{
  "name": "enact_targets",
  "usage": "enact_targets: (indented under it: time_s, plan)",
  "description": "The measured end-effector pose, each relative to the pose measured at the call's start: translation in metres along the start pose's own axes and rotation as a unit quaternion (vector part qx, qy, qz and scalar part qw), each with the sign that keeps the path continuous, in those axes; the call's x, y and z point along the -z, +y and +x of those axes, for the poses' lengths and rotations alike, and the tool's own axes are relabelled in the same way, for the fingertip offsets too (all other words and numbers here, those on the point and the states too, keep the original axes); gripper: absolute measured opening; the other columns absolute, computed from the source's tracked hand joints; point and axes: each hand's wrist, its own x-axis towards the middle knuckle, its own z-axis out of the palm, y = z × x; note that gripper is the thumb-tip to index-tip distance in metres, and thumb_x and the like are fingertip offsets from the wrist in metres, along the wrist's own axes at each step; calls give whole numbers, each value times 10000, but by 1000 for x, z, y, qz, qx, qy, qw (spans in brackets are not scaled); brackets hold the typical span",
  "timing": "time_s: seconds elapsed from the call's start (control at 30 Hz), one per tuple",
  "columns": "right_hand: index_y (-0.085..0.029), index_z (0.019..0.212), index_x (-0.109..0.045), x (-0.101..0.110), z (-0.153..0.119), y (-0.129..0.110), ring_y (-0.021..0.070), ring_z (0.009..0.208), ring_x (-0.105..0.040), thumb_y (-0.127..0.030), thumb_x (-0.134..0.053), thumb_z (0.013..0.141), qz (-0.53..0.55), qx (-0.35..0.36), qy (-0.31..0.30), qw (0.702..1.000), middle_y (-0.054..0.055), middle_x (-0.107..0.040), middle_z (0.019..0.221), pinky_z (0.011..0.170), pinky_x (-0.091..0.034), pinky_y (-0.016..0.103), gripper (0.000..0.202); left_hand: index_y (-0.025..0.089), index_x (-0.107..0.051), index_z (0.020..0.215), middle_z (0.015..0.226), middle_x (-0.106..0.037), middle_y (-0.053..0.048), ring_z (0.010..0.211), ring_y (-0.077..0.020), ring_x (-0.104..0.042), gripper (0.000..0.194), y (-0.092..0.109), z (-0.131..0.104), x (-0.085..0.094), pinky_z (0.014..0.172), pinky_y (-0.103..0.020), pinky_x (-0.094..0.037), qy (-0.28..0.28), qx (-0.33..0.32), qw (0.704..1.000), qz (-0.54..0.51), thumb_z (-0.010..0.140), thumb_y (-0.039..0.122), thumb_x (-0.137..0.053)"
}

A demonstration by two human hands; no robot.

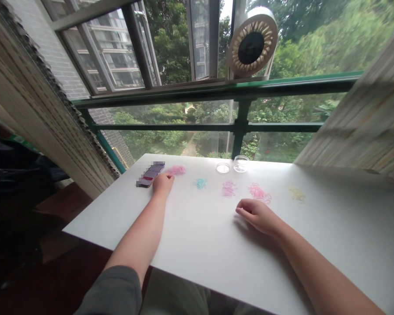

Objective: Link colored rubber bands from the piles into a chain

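Note:
My left hand (pixel 162 184) reaches to the left side of the table, fingers pinched at the edge of a pink pile (pixel 177 170) of small thin pieces, perhaps tiny bands. Whatever its fingertips hold is too small to make out. My right hand (pixel 256 215) hovers just over the tabletop, fingers curled together, in front of a brighter pink pile (pixel 259 193). The inside of that hand is hidden. Between the hands lie a turquoise pile (pixel 201 183) and a pinkish-purple pile (pixel 229 189). A yellow pile (pixel 296 194) is farther right.
A phone (pixel 153 173) lies left of my left hand on the white table (pixel 197 232). Towards the back edge are a clear round dish (pixel 241 164) and a shallow clear lid (pixel 223 168). Beyond stand a green railing (pixel 170 127) and a round fan (pixel 252 46); curtains (pixel 364 113) flank the window.

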Motion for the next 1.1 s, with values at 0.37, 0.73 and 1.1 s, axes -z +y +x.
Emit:
enact_targets:
  time_s: [0.37,0.73,1.1]
  plan:
    - [-172,722,-582,1,0,-1,141,570,-487,-384,-462,810,19,-3,14,1000,4,-549,605,561,-370,268,259,181,-718,812,884,-706,-112,853,-251,-632,238,1,0,-3,744,-306,-477,17,-13,1000,16,748,284,-513]
    - [-170,726,-589,0,2,2,145,573,-500,-386,-467,804,21,-2,18,1000,7,-565,614,571,-382,272,260,181,-723,801,875,-705,-112,855,-247,-635,240,4,3,-3,770,-295,-476,15,-36,999,19,755,299,-518]
    - [-165,715,-584,1,1,-1,132,572,-491,-365,-480,785,39,-2,31,999,-3,-559,608,561,-370,257,235,119,-628,872,968,-644,-183,981,-296,-585,239,-1,5,-7,853,-386,-438,55,-38,997,-26,823,210,-413]
